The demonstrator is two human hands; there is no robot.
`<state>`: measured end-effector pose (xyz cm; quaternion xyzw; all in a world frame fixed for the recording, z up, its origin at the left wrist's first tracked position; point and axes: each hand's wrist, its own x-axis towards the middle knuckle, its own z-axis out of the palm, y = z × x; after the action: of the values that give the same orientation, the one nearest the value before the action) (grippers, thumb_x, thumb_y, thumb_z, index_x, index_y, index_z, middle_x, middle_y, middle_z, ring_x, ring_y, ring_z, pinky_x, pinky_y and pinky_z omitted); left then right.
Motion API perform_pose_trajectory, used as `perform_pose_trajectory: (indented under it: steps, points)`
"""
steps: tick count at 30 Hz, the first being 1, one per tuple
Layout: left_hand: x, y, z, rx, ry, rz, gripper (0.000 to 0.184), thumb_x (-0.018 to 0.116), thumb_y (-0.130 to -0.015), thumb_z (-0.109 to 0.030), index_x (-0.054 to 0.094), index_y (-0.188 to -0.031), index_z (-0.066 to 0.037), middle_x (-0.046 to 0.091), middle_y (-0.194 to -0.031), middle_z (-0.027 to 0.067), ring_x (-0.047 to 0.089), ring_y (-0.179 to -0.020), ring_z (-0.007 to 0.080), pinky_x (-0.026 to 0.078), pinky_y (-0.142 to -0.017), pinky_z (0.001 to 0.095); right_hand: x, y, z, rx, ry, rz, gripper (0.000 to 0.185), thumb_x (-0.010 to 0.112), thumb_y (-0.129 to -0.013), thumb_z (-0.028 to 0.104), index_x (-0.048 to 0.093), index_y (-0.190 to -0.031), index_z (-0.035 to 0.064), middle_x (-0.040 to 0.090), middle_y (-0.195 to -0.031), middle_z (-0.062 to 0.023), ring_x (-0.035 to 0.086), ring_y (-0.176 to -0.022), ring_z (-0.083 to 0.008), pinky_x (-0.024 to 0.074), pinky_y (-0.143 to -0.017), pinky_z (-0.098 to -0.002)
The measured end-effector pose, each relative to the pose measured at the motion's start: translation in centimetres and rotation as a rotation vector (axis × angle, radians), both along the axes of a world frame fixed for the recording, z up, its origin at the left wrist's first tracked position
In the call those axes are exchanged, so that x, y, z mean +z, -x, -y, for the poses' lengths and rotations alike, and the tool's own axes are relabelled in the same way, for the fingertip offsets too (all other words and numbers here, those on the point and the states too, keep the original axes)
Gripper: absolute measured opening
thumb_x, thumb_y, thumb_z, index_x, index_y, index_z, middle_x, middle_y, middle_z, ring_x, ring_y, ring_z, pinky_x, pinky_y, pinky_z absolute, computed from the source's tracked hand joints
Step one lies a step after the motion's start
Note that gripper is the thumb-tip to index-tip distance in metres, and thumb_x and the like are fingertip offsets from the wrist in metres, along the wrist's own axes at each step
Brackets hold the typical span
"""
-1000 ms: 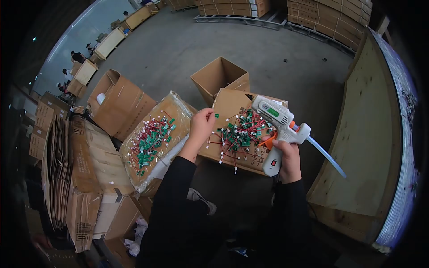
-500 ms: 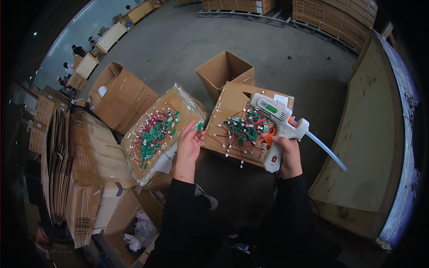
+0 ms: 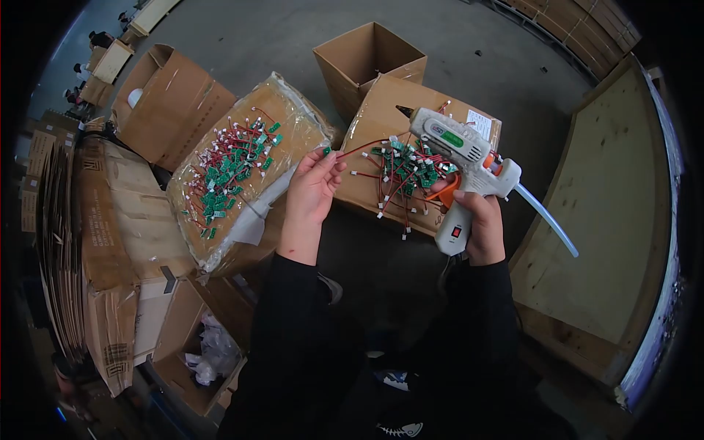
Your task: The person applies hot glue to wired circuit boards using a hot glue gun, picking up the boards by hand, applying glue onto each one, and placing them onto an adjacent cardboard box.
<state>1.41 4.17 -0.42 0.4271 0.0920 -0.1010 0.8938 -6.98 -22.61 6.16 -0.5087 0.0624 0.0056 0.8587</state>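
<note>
Between the fingertips of my left hand (image 3: 314,187) is a small green circuit board (image 3: 327,152), and its red wire (image 3: 363,148) runs rightward to a white plug. My right hand (image 3: 484,224) is wrapped round the handle of a white glue gun (image 3: 451,139). The gun's dark nozzle points left, and a clear glue stick (image 3: 548,218) sticks out at its back. Below the gun, a pile of green boards with red wires (image 3: 403,167) lies on a carton (image 3: 389,103). Another such pile (image 3: 231,165) covers part of the taped carton (image 3: 293,110) to the left.
An open carton (image 3: 370,59) stands behind the right-hand carton. More cartons (image 3: 180,106) and flattened cardboard (image 3: 62,249) are at left, with a plastic bag in an open box (image 3: 176,337) below. A wooden panel (image 3: 587,220) rises at right. Several people sit far off at upper left.
The view has tilted down, so the cartons sit higher. My left hand has turned, and the board's red wire now stretches out to the right. The glue gun stays in my right hand.
</note>
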Motion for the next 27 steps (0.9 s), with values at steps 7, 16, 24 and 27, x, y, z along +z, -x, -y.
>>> perform_pose_trajectory:
  steps: [7,16,24,27]
  points:
    - [0.4,0.9,0.4,0.023,-0.018,-0.024,0.015,0.061,-0.093,-0.010,0.058,-0.107,-0.007,0.067,-0.104,0.0088,0.065,-0.089,0.0169,0.050,-0.074,0.0251,-0.6,0.5,-1.0,0.034,0.103,-0.054,0.051,0.057,-0.078,0.011,0.048,-0.126,-0.0027,0.069,-0.100,-0.0129,0.066,-0.096,-0.0208,0.0522,-0.072,-0.0271]
    - [-1.1,0.4,-0.4,0.071,-0.091,0.060,0.011,0.062,-0.093,-0.010,0.059,-0.103,-0.007,0.067,-0.102,0.0072,0.064,-0.089,0.0164,0.049,-0.072,0.0237,-1.4,0.5,-1.7,0.086,0.086,-0.022,0.054,0.055,-0.076,0.009,0.046,-0.128,-0.0048,0.067,-0.104,-0.0153,0.064,-0.098,-0.0227,0.0450,-0.095,-0.0345]
    - [0.7,0.9,0.7,0.145,-0.036,-0.052,0.012,0.064,-0.091,-0.009,0.060,-0.103,-0.006,0.065,-0.089,0.0061,0.063,-0.078,0.0137,0.050,-0.066,0.0238,-0.7,0.4,-2.7,0.096,0.067,-0.041,0.053,0.056,-0.075,0.007,0.047,-0.125,-0.0061,0.067,-0.101,-0.0147,0.064,-0.098,-0.0238,0.0462,-0.095,-0.0355]
    - [0.3,0.8,-0.2,0.055,-0.056,0.017,0.014,0.063,-0.092,-0.011,0.061,-0.105,-0.005,0.066,-0.088,0.0069,0.065,-0.078,0.0148,0.051,-0.066,0.0235,-0.7,0.4,-2.8,0.100,0.058,-0.047,0.051,0.056,-0.075,0.007,0.049,-0.123,-0.0064,0.067,-0.100,-0.0150,0.064,-0.097,-0.0244,0.0473,-0.094,-0.0355]
